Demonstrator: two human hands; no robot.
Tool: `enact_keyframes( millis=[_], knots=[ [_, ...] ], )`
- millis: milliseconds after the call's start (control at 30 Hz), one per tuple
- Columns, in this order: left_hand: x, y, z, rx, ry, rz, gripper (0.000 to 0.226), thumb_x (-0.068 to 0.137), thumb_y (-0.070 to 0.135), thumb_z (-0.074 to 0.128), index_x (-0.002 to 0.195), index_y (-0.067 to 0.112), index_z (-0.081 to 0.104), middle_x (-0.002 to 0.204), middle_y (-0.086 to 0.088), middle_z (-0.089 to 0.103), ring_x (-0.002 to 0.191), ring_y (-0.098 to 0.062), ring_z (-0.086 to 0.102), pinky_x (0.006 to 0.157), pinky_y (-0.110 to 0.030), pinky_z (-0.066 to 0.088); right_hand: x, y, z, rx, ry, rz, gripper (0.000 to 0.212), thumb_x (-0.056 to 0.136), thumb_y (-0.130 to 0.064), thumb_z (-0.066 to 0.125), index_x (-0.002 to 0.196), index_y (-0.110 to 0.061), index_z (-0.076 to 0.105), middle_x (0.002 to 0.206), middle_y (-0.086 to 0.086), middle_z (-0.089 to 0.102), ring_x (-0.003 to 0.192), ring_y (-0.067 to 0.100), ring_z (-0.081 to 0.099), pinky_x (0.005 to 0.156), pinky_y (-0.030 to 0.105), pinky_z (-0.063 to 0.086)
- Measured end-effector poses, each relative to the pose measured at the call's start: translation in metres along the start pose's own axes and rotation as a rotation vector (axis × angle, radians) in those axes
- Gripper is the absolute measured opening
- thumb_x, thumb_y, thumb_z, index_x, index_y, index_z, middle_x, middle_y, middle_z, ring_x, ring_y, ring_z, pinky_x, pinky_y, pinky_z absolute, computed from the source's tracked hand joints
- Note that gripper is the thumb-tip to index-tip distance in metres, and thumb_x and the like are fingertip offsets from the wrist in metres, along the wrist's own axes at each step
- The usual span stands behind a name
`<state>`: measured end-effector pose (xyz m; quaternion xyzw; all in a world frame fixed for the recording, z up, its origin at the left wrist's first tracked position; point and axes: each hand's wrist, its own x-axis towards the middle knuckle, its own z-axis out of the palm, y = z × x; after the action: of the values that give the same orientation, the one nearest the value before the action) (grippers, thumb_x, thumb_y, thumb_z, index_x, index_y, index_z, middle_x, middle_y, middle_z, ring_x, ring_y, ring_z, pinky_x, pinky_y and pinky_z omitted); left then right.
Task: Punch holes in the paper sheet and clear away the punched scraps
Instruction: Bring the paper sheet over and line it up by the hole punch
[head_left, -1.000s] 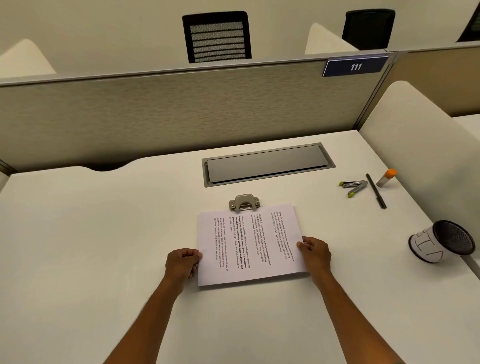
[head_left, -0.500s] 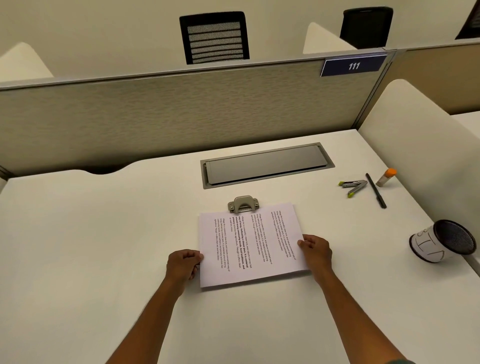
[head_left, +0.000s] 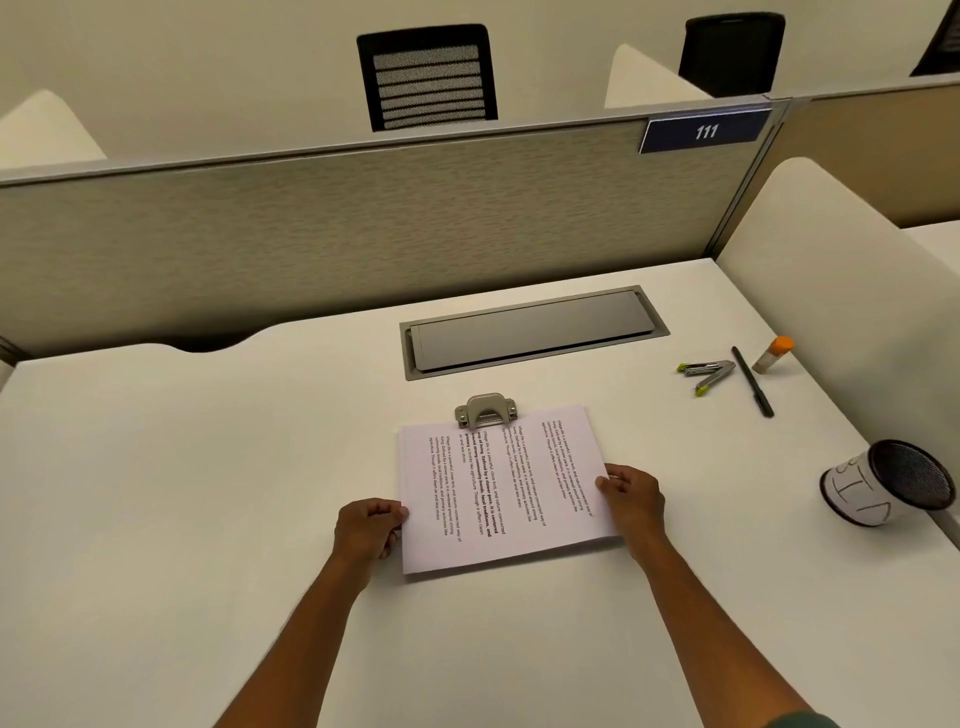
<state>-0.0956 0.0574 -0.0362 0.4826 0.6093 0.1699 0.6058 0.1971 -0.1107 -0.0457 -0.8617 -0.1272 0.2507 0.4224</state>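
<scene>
1. While both hands hold it, the white printed paper sheet (head_left: 501, 486) lies flat on the pale counter (head_left: 182, 467), its far edge fed into the small grey metal hole punch (head_left: 485, 410).
2. Left hand (head_left: 366, 530) pinches the left edge; right hand (head_left: 634, 496) pinches the right edge.
3. Punch sits straight ahead, left of centre, nearer the left hand.
4. Sheet appears unpunched; text runs sideways.

An open-plan office: a white bench (head_left: 156, 467) walled by a beige fabric cubicle partition (head_left: 363, 234), a dark blue plate numbered 111 (head_left: 705, 131), black mesh-backed office chairs (head_left: 428, 78) beyond.
</scene>
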Motion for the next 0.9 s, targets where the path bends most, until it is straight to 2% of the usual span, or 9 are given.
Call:
enact_keyframes(
  millis=[233, 533, 900],
  knots=[
    [0.0031, 0.0000, 0.0012, -0.011, 0.001, -0.006, 0.007, 0.084, 0.001, 0.069, 0.085, -0.006, 0.068, 0.066, -0.014, 0.058, 0.049, -0.018, 0.042, 0.042, -0.023, 0.034, 0.0039, -0.0002, 0.0003, 0.031, -0.018, 0.015, 0.024, 0.088, -0.011, 0.064, 0.112, -0.009, 0.069, 0.103, 0.009, 0.072, 0.092, 0.025, 0.065, 0.089, 0.039, 0.053],
    [0.0048, 0.0002, 0.0009, -0.007, -0.001, -0.008, 0.006, 0.085, 0.001, 0.068, 0.085, -0.005, 0.068, 0.067, -0.015, 0.058, 0.049, -0.018, 0.043, 0.044, -0.022, 0.034, 0.0055, -0.0006, 0.0015, 0.020, -0.008, 0.004, 0.022, 0.087, -0.011, 0.064, 0.108, -0.010, 0.070, 0.101, 0.008, 0.073, 0.088, 0.022, 0.064, 0.086, 0.036, 0.052],
    [0.0064, 0.0005, 0.0002, 0.002, 0.002, -0.003, 0.007, 0.084, 0.001, 0.069, 0.084, -0.006, 0.068, 0.067, -0.015, 0.058, 0.049, -0.018, 0.043, 0.044, -0.023, 0.034, 0.0049, -0.0002, 0.0029, 0.016, -0.015, 0.011, 0.025, 0.088, -0.011, 0.064, 0.112, -0.010, 0.069, 0.105, 0.008, 0.072, 0.090, 0.022, 0.064, 0.087, 0.033, 0.051]
  ],
)
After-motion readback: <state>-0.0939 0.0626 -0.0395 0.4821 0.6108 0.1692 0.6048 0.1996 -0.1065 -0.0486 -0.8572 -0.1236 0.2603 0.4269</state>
